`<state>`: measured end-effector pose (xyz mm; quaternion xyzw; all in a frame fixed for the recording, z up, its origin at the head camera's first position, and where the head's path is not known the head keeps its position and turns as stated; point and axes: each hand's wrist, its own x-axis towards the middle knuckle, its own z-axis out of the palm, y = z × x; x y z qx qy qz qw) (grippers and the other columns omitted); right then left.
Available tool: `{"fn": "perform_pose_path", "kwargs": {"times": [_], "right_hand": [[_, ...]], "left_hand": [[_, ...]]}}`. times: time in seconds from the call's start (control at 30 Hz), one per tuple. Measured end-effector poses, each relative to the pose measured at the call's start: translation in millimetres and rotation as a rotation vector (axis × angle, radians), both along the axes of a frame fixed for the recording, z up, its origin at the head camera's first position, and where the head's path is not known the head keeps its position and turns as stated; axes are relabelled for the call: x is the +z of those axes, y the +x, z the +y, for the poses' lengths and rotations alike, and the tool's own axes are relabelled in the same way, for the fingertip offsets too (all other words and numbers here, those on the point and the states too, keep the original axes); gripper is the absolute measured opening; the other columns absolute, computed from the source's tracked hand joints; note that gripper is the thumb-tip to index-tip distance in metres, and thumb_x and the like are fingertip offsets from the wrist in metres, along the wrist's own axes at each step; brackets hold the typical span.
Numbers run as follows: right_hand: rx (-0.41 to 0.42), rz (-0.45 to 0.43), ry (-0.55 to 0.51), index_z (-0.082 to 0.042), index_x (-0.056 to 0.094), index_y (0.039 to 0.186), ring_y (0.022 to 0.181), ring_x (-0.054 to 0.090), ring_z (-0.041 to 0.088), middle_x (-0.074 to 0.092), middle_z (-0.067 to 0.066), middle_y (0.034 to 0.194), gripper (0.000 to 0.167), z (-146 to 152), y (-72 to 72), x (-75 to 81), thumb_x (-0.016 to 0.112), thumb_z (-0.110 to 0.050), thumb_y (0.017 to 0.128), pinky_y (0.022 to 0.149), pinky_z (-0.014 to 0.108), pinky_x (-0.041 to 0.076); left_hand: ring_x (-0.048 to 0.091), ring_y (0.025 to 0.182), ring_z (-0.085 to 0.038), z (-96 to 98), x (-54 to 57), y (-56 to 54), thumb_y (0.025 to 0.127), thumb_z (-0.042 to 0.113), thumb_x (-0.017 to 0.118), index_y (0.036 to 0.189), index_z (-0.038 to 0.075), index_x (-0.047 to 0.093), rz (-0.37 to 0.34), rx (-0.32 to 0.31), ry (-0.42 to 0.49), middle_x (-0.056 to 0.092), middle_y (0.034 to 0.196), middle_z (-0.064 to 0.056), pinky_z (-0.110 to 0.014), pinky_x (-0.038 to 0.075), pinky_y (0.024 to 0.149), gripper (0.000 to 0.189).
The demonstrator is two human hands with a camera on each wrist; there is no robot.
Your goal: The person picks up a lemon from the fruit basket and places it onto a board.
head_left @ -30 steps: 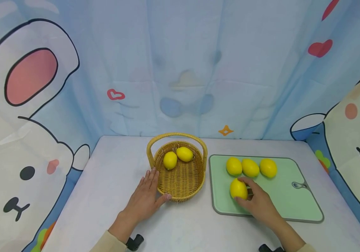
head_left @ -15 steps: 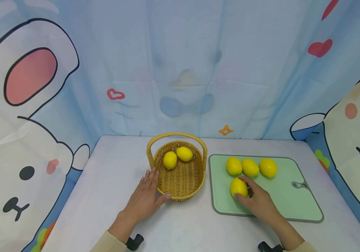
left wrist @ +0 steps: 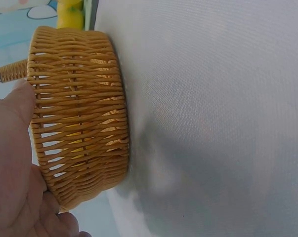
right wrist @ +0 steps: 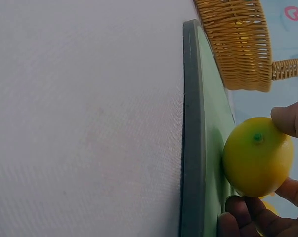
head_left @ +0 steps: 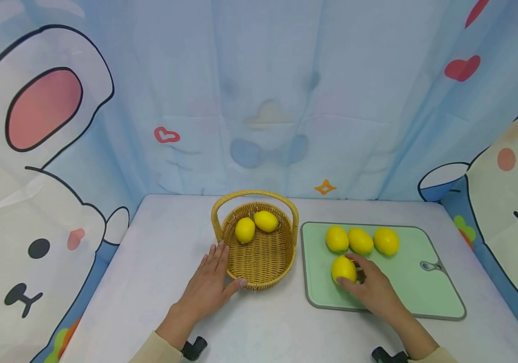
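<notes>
On the front left part of a pale green cutting board (head_left: 413, 282), my right hand (head_left: 374, 290) pinches a yellow lemon (head_left: 343, 269) between thumb and fingers. The right wrist view shows this lemon (right wrist: 257, 158) low over the board, its green stem end toward the camera. My left hand (head_left: 209, 287) rests against the left front rim of a round wicker basket (head_left: 259, 267), fingers mostly straight and thumb at the front rim. Inside the basket, at the back, lie two lemons (head_left: 245, 230). In the left wrist view the thumb touches the basket wall (left wrist: 79, 108).
A row of three lemons (head_left: 361, 241) lies along the back of the board, behind the held one. An arched handle (head_left: 254, 193) stands over the basket. The white tabletop (head_left: 281, 327) ends at a blue patterned curtain (head_left: 259, 101).
</notes>
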<state>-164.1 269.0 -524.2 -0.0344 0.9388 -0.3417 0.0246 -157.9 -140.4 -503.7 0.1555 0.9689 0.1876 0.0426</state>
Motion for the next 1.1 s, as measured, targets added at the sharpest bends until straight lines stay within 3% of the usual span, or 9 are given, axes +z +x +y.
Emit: {"fn": "perform_pose_path", "kwargs": {"times": [0.7,1.1], "right_hand": [[-0.004,-0.009,-0.015,-0.003,0.048,0.153,0.106,0.063,0.028,0.062,0.023,0.134,0.078,-1.3,-0.5,-0.4,0.080,-0.043,0.094,0.084,0.039,0.055],[-0.021,0.018,-0.026,-0.007,0.055,0.146,0.103,0.064,0.026,0.066,0.018,0.129,0.067,-2.7,0.5,-4.2,0.081,-0.039,0.094,0.082,0.038,0.054]], "left_hand": [[0.011,0.164,-0.038,0.6,0.1,-1.0,0.103,0.067,0.052,0.168,0.001,0.019,-0.001,0.011,0.015,0.010,0.177,-0.017,-0.055,0.019,0.132,0.098],[0.010,0.164,-0.038,0.1,0.9,-0.6,0.103,0.069,0.050,0.168,0.001,0.019,-0.002,0.007,0.012,0.010,0.177,-0.017,-0.055,0.019,0.132,0.099]]}}
